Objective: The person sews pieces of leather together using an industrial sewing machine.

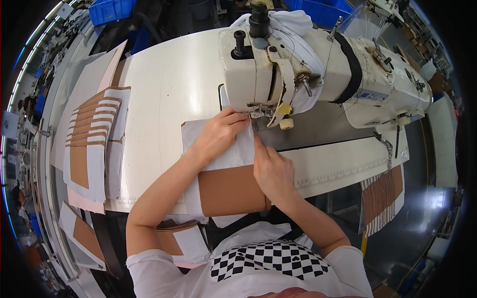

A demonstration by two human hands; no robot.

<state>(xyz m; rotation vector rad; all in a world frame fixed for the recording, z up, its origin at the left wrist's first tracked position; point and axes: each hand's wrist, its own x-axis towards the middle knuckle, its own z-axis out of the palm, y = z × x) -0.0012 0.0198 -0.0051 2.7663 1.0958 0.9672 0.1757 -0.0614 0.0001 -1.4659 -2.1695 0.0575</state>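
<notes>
A white fabric panel with a wide brown band [233, 190] lies on the sewing machine's bed. Its far edge reaches the presser foot [257, 110] under the machine head. My left hand [222, 133] rests on the white part, fingers bent and pressed together at the edge beside the foot. Along the panel's right edge, my right hand [273, 171] has its index finger stretched toward the needle area and its other fingers curled in at the cloth. The near end of the panel hangs over the table's front edge. Both hands' fingertips are partly hidden.
The sewing machine [298, 64] spans the right side. A fanned stack of brown-and-white panels [92, 134] lies on the left. More panels hang at the table's right end [382, 198], and others sit near my lap [184, 241]. Blue bins [110, 11] stand behind.
</notes>
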